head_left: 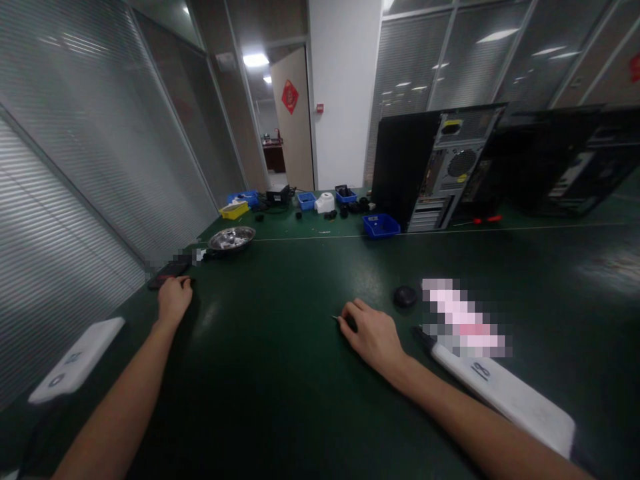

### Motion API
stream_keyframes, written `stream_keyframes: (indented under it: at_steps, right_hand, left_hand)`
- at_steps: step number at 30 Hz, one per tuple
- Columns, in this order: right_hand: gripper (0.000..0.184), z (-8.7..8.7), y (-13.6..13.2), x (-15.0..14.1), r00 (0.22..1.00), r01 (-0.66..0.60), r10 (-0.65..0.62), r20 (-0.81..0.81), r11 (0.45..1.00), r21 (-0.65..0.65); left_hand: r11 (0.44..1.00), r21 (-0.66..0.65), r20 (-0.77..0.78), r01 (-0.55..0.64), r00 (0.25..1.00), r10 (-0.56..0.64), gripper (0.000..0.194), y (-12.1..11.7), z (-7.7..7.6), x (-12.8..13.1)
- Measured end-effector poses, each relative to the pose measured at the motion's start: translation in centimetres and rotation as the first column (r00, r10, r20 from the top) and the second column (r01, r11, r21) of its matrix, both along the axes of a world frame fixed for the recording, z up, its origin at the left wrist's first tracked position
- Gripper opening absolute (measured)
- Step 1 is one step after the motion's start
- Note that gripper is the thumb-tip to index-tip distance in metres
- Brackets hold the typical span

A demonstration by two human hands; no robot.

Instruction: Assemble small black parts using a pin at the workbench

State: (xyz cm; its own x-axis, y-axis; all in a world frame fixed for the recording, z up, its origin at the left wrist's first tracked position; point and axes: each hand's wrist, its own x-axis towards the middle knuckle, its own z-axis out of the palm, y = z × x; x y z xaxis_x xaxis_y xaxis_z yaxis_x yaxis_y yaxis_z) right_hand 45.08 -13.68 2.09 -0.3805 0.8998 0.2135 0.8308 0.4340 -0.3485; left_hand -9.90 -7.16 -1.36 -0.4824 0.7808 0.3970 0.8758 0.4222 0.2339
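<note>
My left hand [174,299] reaches to the table's left side. Its fingers bend over the near edge of a dark flat object [173,268] with a bit of red, partly blurred out; its kind does not show. My right hand [373,330] rests on the green table, fingers curled and closed around a small thin tool [335,318] whose narrow light tip sticks out to the left; the rest is hidden in the hand. A round black object [405,297] lies just beyond the right hand. Beside the right forearm is a white power bank [505,390] marked 18.
Another white power bank [77,360] lies at the left. A metal bowl [231,239] of small pieces stands at the far left. Blue trays [381,227], a yellow tray [234,211] and small black parts line the back. A computer case [440,167] stands back right.
</note>
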Motion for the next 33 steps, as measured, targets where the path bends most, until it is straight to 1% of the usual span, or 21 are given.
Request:
stream_keyframes:
  at_steps: [3, 7, 13, 18, 25, 33]
  right_hand:
    - [0.016, 0.1, -0.1, 0.0, 1.000, -0.001, 0.001, -0.006, 1.000, 0.000]
    - [0.017, 0.2, -0.2, 0.1, 1.000, -0.013, 0.013, -0.017, 1.000, -0.001]
    - [0.016, 0.1, 0.0, 0.2, 1.000, -0.021, 0.021, -0.020, 1.000, 0.000]
    - [0.017, 0.1, 0.0, 0.2, 1.000, -0.022, 0.022, -0.013, 1.000, -0.007]
    - [0.017, 0.0, 0.0, 0.1, 1.000, -0.019, 0.019, -0.014, 1.000, -0.004]
    - [0.016, 0.2, 0.0, 0.0, 1.000, -0.014, 0.014, -0.015, 1.000, -0.010]
  left_hand:
    - [0.999, 0.030, -0.008, -0.010, 1.000, 0.011, 0.043, 0.1, -0.1, -0.2]
    - [0.999, 0.050, -0.042, 0.020, 0.999, -0.018, 0.042, -0.2, 0.1, -0.3]
    - [0.999, 0.022, -0.088, 0.049, 0.995, -0.047, 0.041, -0.3, 0.2, 0.1]
    - [0.999, -0.003, -0.108, 0.054, 0.993, -0.054, 0.039, -0.8, 0.6, 0.7]
    - [0.999, -0.033, -0.072, 0.004, 0.997, -0.006, 0.037, -1.0, 1.5, 1.4]
    - [0.992, -0.072, 0.040, -0.108, 0.993, 0.111, 0.038, -1.7, 2.6, 2.1]
